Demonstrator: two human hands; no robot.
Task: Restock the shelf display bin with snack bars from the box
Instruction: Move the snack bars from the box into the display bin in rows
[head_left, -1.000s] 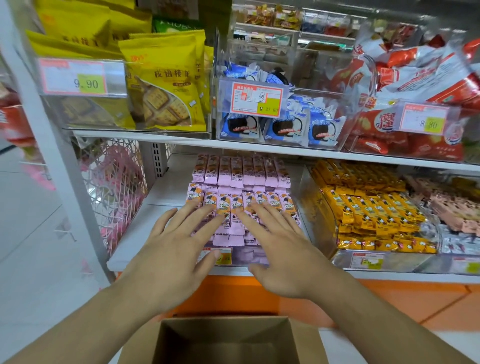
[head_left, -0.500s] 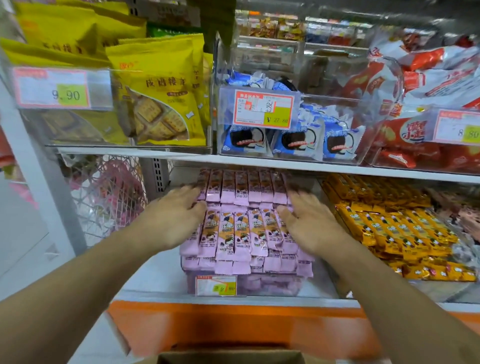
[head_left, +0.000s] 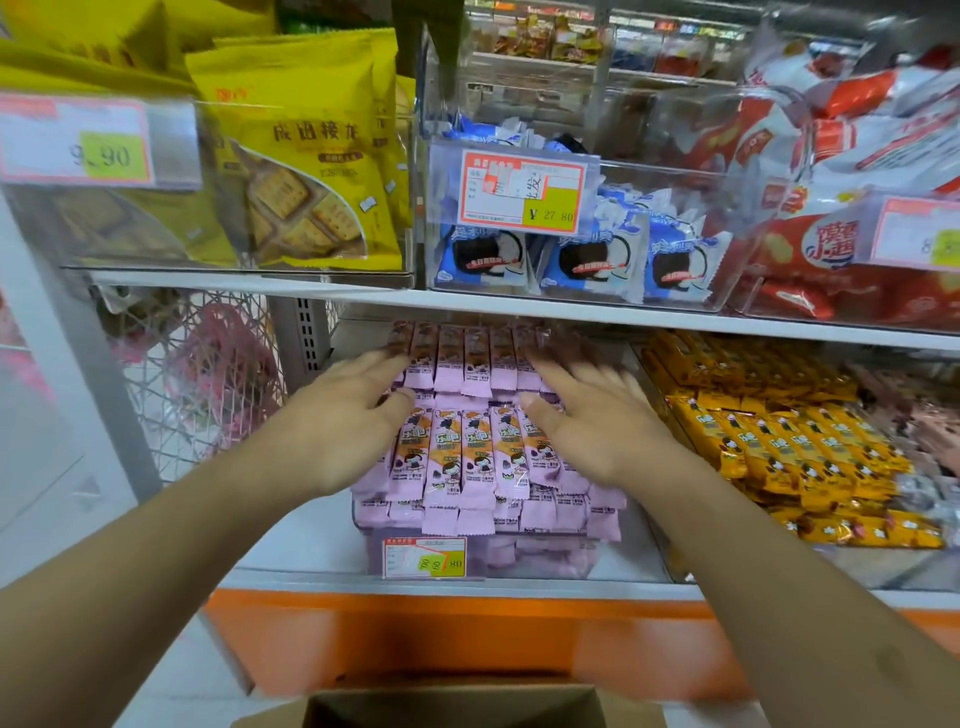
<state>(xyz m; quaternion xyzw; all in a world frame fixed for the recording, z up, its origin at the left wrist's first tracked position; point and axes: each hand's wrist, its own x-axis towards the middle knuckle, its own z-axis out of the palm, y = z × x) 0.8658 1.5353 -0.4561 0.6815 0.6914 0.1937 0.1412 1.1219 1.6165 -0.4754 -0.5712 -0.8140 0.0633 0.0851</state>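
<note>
Pink-wrapped snack bars (head_left: 470, 457) lie in stacked rows inside a clear display bin (head_left: 519, 564) on the lower shelf, filling it above its front wall. My left hand (head_left: 345, 415) rests flat on the left side of the pile, fingers spread and reaching toward the back row. My right hand (head_left: 587, 415) lies flat on the right side in the same way, slightly blurred. Neither hand holds a bar. The cardboard box (head_left: 457, 701) sits open at the bottom edge of the view, below the shelf, its inside dark.
Yellow-wrapped bars (head_left: 779, 441) fill the bin to the right. The upper shelf (head_left: 519, 304) hangs low over the pink bars, carrying yellow cracker bags (head_left: 306, 156), blue cookie packs (head_left: 571, 254) and red bags (head_left: 831, 208). A wire mesh panel (head_left: 208, 384) stands at left.
Both hands have slid from the front of the pile toward the back rows, staying flat on the bars. The view has moved closer to the shelf.
</note>
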